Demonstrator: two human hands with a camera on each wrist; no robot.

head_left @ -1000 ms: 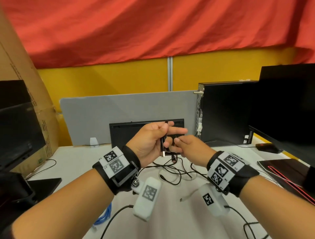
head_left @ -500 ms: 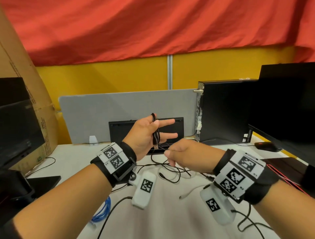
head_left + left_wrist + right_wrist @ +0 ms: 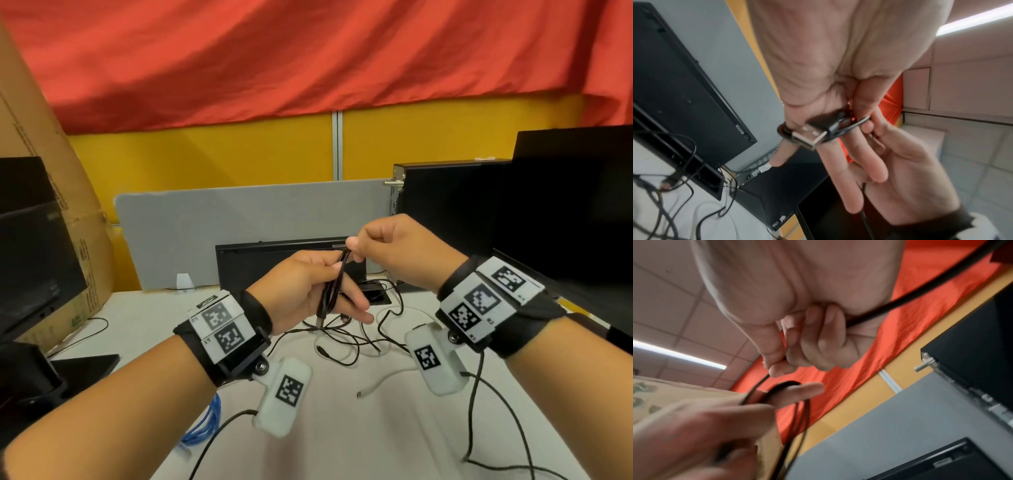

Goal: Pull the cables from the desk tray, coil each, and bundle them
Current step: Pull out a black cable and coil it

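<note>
The cable (image 3: 331,291) is thin, black and glossy, wound in several narrow loops that hang upright between both hands above the desk (image 3: 342,428). Its end is a USB plug (image 3: 807,138) with a black moulded grip and a bare silver shell, which lies across the fingers of the left hand (image 3: 308,291) and points down in the head view. The left hand holds the coil with the loops slung over its fingers (image 3: 851,170), which stretch out almost straight and a little apart, the thumb bearing on the strands near the top. The right hand (image 3: 397,253) is just above and to the right of it, its thumb and forefinger pinched tight on a single strand at the top of the coil, the other fingers (image 3: 824,344) curled into the palm. From that pinch the strand runs down to the loops round the left fingers. Beneath the hands, a tangle of loose wires (image 3: 359,335), black and white, sprawls on the white desk before a black tray (image 3: 373,296) set in the desktop. A blue cord (image 3: 205,421) lies near the left forearm. A black computer (image 3: 455,219) stands behind on the right.
</note>
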